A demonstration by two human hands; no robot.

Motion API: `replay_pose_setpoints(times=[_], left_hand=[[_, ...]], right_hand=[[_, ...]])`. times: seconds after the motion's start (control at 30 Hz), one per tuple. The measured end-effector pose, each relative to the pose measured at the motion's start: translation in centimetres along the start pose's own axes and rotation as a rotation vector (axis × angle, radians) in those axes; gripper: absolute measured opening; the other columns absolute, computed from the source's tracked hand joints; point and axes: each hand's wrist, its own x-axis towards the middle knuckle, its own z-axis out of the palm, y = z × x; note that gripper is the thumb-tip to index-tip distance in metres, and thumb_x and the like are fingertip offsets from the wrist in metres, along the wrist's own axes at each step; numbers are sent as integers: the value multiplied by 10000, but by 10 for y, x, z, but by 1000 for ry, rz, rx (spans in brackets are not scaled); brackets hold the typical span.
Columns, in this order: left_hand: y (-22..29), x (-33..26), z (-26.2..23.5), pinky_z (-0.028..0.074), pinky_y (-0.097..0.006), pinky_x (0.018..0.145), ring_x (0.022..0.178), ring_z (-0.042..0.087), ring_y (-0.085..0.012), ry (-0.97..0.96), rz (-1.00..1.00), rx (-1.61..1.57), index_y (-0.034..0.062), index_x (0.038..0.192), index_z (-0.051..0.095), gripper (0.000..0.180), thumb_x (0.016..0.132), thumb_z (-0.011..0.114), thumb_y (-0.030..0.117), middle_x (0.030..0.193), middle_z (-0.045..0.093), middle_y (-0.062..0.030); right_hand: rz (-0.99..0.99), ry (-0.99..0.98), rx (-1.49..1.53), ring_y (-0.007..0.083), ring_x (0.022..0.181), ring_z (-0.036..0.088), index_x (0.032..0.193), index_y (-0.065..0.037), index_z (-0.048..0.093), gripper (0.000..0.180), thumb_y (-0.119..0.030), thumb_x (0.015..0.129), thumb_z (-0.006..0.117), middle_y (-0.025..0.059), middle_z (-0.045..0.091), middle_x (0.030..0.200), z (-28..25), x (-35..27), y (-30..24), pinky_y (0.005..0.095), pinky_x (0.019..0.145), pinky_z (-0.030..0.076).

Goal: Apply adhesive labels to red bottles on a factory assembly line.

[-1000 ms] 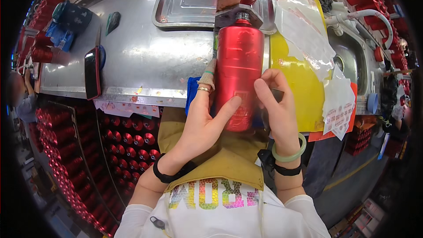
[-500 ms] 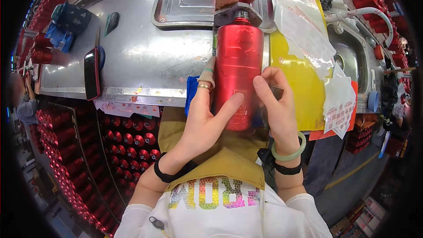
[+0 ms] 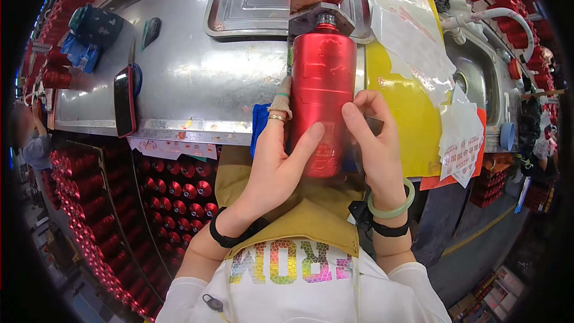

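Note:
A glossy red bottle (image 3: 323, 93) lies lengthwise in front of me, its bare threaded neck pointing away. My left hand (image 3: 276, 158) grips its left side, thumb laid over the lower front. A beige cover wraps one of the left fingers, and a ring sits beside it. Closed in at the lower right side is my right hand (image 3: 378, 137), its thumb against the bottle's edge and its index finger bent. Some fingers of both hands are hidden behind the bottle. A small square print shows near my left thumb.
A metal worktable (image 3: 197, 78) carries a tray (image 3: 251, 6), a phone (image 3: 124, 101) and a dark jar (image 3: 95, 24). To the right are a yellow sheet (image 3: 400, 113), white label sheets (image 3: 412, 30) and a sink (image 3: 475, 78). Racked red bottles (image 3: 179, 191) stand below left.
The bottle has turned slightly in my hands, and its square print shows more. My left thumb has slid a little to the left. My right hand has barely moved.

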Motion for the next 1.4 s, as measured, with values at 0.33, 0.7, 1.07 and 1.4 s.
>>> replay_pose_setpoints(times=[0.33, 0.7, 1.07, 1.4], left_hand=[[4, 1, 3, 432, -353, 1120, 1330, 518, -209, 2, 51, 71, -89, 1601, 204, 798, 980, 681, 60, 1475, 493, -180], [6, 0, 3, 449, -358, 1102, 1312, 538, -211, 5, 31, -39, -81, 1606, 181, 822, 975, 690, 60, 1458, 510, -167], [-1, 0, -3, 417, -376, 1149, 1398, 478, -235, -85, 42, 32, -63, 1630, 80, 1009, 903, 773, 38, 1535, 432, -185], [3, -3, -3, 394, -378, 1172, 1437, 426, -228, -104, 11, 24, -46, 1638, 40, 966, 943, 708, -2, 1592, 346, -174]], right_hand=[[-14, -10, -13, 36, 822, 448, 1025, -65, 578, 138, -127, 996, 698, -67, 491, 869, 0, 1, 1, 202, 739, 386], [-14, 6, -1, 38, 805, 445, 1034, -65, 567, 194, -129, 966, 737, -57, 494, 877, 0, 1, 1, 201, 714, 387], [-24, -50, -78, 48, 785, 445, 1087, -84, 520, 468, -163, 810, 888, -47, 523, 919, -2, 1, 6, 211, 682, 394], [-56, -36, -75, 38, 794, 450, 1071, -86, 529, 412, -143, 839, 864, -59, 505, 894, 0, 2, 4, 208, 686, 379]])
